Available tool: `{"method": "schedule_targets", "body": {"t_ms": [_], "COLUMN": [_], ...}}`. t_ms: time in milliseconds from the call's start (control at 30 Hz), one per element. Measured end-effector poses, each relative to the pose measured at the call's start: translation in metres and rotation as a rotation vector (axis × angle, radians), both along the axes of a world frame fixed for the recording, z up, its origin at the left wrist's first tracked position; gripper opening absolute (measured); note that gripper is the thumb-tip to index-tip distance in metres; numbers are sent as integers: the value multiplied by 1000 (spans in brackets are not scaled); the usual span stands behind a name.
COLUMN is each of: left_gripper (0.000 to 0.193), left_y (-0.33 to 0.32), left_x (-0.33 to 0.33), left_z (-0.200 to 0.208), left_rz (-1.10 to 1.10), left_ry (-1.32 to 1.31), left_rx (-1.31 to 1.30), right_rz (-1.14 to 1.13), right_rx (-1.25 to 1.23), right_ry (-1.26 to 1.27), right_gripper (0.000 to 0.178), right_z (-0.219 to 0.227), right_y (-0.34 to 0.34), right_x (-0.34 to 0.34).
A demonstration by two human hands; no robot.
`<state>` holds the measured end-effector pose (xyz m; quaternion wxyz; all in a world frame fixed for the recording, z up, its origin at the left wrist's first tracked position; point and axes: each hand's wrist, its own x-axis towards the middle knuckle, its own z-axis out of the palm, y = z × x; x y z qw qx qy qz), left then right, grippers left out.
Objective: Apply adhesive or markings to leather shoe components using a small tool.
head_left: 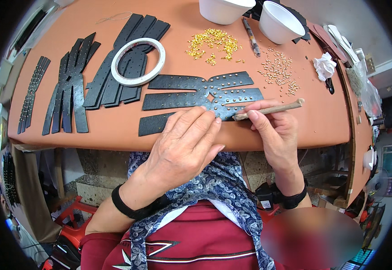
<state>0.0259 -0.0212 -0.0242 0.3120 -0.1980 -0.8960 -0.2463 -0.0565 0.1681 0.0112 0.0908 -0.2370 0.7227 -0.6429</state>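
Setting studs looks like the step in hand: the black strapped piece [191, 100] lies across the near part of the tabletop [322, 117], in front of the person, strips fanned left and right of a small diamond cutout. Studs show along the far and middle strips; the near strip is partly under the hands, so can't confirm its count. Next move, my read: keep the piece flat and the tool tip lined up at the near strip's right end. Right hand [274, 132]: thumb and fingers closed on a thin wooden stick [272, 109], tip down at that end; can't tell whether it touches. Left hand [180, 141]: fingers stretched and close together over the near strip, thumb apart; undersides hidden, so can't tell if anything is pinched. Beyond the piece: loose gold studs [226, 41], paler studs [274, 67] scattered to the right, a pen [251, 38] between them, two white bowls behind. To the left, a white ring [137, 82] sits on stacked black pieces [99, 90], with more studded black pieces [67, 81] farther left. Crumpled tissue [325, 66] far right.
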Motion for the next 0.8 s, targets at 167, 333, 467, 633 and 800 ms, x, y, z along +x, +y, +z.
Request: {"method": "schedule_targets", "body": {"t_ms": [167,333,467,633,800], "left_gripper": [49,48,47,46,45], "left_y": [0,0,1,1,1], "left_x": [-1,-1,-2,-2,-2], "left_z": [-2,-1,-1,0,-2], "left_rz": [-10,-17,-14,-18,-16], "left_ry": [11,-1,-4,-2,2], "left_rx": [5,5,12,19,35], "right_rz": [-17,-31,-35,-42,-38], "right_rx": [132,159,204,227,377], "right_ry": [149,167,241,287,369], "right_gripper": [9,8,8,7,8], "right_z": [-6,-7,-7,-4,2], "right_y": [-7,-8,-10,-14,-17], "right_x": [-1,0,1,1,2]}}
